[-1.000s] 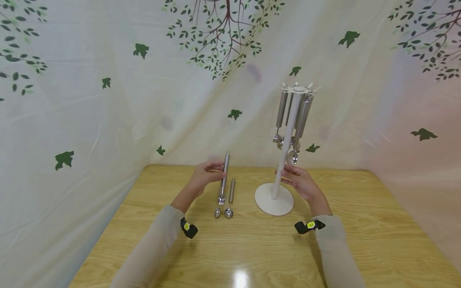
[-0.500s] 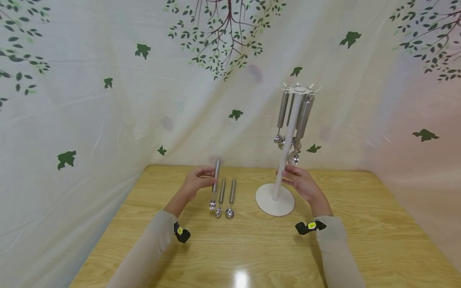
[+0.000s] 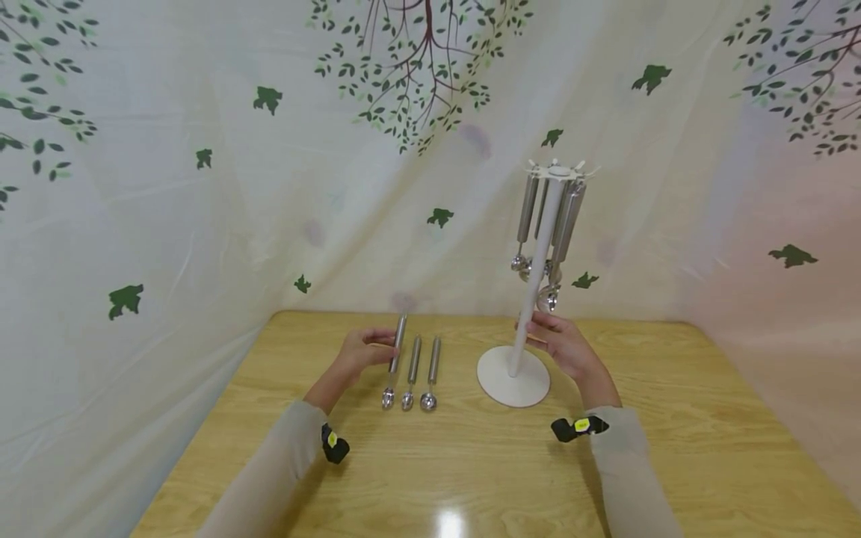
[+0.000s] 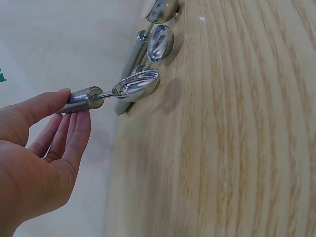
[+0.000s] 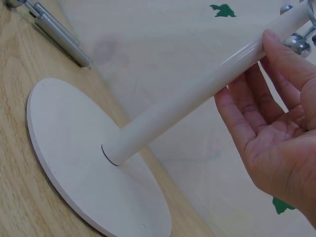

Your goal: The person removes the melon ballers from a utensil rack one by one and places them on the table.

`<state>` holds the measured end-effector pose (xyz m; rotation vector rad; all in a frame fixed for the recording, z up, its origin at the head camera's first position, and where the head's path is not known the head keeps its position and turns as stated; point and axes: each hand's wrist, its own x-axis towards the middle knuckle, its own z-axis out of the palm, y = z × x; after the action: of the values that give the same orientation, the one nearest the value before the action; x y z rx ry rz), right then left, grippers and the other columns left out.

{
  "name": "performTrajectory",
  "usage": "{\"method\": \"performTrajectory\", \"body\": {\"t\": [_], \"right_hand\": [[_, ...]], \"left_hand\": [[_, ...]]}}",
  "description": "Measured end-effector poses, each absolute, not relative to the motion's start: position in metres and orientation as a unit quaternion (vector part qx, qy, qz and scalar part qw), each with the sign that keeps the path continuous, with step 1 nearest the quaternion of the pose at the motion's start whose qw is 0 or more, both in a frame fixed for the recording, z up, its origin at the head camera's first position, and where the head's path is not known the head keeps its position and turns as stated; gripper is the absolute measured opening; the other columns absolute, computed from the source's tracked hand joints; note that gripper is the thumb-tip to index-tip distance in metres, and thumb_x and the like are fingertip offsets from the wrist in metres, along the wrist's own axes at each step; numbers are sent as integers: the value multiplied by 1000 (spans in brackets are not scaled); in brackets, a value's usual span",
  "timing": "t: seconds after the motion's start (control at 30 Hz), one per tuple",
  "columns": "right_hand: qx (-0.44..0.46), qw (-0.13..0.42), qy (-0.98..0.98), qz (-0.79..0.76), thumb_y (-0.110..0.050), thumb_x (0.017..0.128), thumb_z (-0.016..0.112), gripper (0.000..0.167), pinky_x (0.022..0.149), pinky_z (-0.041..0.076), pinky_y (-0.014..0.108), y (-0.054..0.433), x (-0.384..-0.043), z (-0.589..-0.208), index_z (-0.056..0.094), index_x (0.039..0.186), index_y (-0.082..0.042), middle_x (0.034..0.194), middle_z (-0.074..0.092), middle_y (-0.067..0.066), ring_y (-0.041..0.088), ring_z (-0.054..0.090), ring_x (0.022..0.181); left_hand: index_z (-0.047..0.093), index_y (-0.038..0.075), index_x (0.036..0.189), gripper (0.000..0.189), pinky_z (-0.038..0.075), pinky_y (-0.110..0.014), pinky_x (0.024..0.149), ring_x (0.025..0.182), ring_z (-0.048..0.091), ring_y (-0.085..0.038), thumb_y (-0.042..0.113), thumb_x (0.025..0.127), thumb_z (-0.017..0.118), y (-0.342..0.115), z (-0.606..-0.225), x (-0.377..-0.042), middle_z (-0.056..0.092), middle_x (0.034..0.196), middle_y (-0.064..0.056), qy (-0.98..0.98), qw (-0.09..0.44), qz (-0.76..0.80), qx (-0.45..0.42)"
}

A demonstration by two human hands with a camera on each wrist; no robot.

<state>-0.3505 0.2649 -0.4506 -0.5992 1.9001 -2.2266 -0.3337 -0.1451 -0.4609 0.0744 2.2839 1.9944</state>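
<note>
My left hand [image 3: 356, 354] pinches the steel handle of a melon baller [image 4: 136, 88] between thumb and fingertips. Its oval bowl points toward me and hangs close over the table, left of two others. Of those, the nearer one [image 3: 407, 400] has a small oval bowl, and the one beside it [image 3: 429, 401] a rounder bowl; both lie with handles pointing away. On the right, my right hand [image 3: 565, 348] holds the white pole of an upright utensil stand [image 5: 192, 103], thumb on the near side and fingers behind. Several steel scoops [image 3: 568, 224] hang from the hooks at its top.
The stand's round white base [image 3: 498, 385] rests on the wooden table [image 3: 464, 463]. Directly behind the table's far edge hangs a pale curtain [image 3: 350, 224] printed with leaves and branches.
My left hand has carried the melon baller leftward from above the other two and lowered it beside them. The right hand and the stand have stayed in place.
</note>
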Motion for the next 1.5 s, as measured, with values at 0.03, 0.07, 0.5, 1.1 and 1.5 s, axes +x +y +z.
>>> {"method": "performTrajectory", "body": {"t": [0.03,0.07,0.5,1.1,1.5], "right_hand": [[-199,77,635,-743,-3,104,54,34,94,59,25,265,-350,-451,77,111,-28,113,77,-6,6,71,106],[-199,77,635,-743,-3,104,53,35,94,59,25,264,-350,-451,77,110,-28,113,77,-6,6,71,105],[-224,73,639,-732,-7,105,54,33,98,58,26,266,-351,-456,62,136,2,120,74,-5,8,69,112],[-208,74,640,-736,-10,104,58,32,97,58,25,266,-349,-455,66,134,-6,116,74,-11,8,70,113],[-192,71,654,-728,-12,104,58,36,97,57,24,265,-352,-453,61,138,-1,118,74,-10,6,69,111]], "left_hand": [[64,-4,129,46,63,-33,86,86,70,-12,-4,84,77,-145,-462,-334,71,113,-15,754,56,654,20],[65,-3,128,46,63,-32,85,86,70,-12,-4,84,78,-145,-464,-334,72,113,-15,757,57,651,16],[67,-7,123,41,64,-31,80,87,70,-17,-6,83,78,-145,-471,-332,71,108,-17,757,52,651,17],[71,-6,117,35,62,-25,75,80,67,-12,-5,83,79,-143,-480,-337,73,108,-21,802,43,595,-32],[71,-8,113,32,63,-28,76,76,69,-11,-7,82,78,-139,-483,-342,74,107,-23,804,47,591,-43]]}}
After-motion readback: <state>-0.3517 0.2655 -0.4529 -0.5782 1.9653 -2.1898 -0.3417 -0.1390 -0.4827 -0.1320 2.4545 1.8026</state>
